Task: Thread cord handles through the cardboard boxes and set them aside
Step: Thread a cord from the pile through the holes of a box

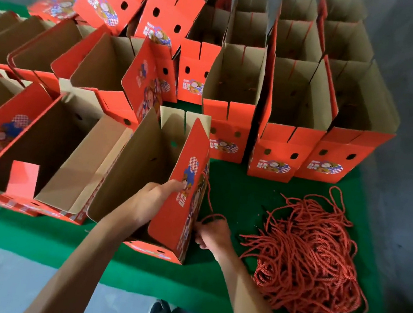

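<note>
Cord end hidden behind box

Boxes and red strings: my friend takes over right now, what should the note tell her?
Left hand grips the side panel of the open box nearest you. Right hand pinches one red cord against that box's outer side; threading looks unfinished. Cord pile lies right on the green cloth. Many boxes stand behind; whether they hold cords is unclear. Finish this one, set it aside.
</note>
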`<state>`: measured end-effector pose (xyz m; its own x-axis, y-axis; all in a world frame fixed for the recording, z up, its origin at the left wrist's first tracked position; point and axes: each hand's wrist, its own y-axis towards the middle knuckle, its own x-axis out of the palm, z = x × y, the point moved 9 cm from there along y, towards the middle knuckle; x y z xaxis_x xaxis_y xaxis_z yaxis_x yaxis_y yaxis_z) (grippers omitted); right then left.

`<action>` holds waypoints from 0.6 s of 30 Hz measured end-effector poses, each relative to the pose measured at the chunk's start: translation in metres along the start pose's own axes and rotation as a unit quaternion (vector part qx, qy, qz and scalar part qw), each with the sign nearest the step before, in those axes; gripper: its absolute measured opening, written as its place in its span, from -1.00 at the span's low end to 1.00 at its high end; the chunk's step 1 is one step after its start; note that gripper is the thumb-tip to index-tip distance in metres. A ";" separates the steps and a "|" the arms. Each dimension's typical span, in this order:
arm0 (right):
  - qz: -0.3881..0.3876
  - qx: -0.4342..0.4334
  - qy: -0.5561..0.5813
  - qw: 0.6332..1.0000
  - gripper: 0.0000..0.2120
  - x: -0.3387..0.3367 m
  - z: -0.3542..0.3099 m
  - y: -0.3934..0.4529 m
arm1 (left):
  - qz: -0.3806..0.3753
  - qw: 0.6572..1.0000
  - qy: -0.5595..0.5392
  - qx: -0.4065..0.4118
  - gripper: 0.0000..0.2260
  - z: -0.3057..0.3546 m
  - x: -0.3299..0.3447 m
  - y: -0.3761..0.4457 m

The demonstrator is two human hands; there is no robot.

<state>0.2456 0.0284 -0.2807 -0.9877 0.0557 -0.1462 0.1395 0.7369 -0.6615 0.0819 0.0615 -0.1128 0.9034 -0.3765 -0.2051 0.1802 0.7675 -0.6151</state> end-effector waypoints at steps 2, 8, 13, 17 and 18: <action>-0.018 -0.012 0.184 0.983 -0.84 -0.002 -0.004 -0.018 | -0.008 1.000 -0.002 0.009 -0.48 0.002 0.001 0.003; -0.053 -0.054 0.329 0.941 -0.92 -0.001 -0.036 -0.051 | -0.020 0.999 -0.007 0.027 -0.43 0.004 0.003 0.009; -0.021 -0.064 0.353 0.933 -0.87 0.000 -0.042 -0.061 | -0.025 0.998 0.028 0.050 -0.52 0.013 0.005 0.009; -0.019 -0.040 0.336 0.941 -0.89 0.002 -0.039 -0.066 | -0.028 0.998 0.036 0.050 -0.57 0.011 0.004 0.009; -0.022 -0.031 0.332 0.942 -0.89 0.003 -0.037 -0.067 | -0.029 0.998 0.037 0.048 -0.52 0.011 0.004 0.008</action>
<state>0.2310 0.0040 -0.2097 -0.8215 0.4186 0.3871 0.1132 0.7852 -0.6088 0.0916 0.0722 -0.1104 0.8599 -0.4561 -0.2293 0.2712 0.7887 -0.5518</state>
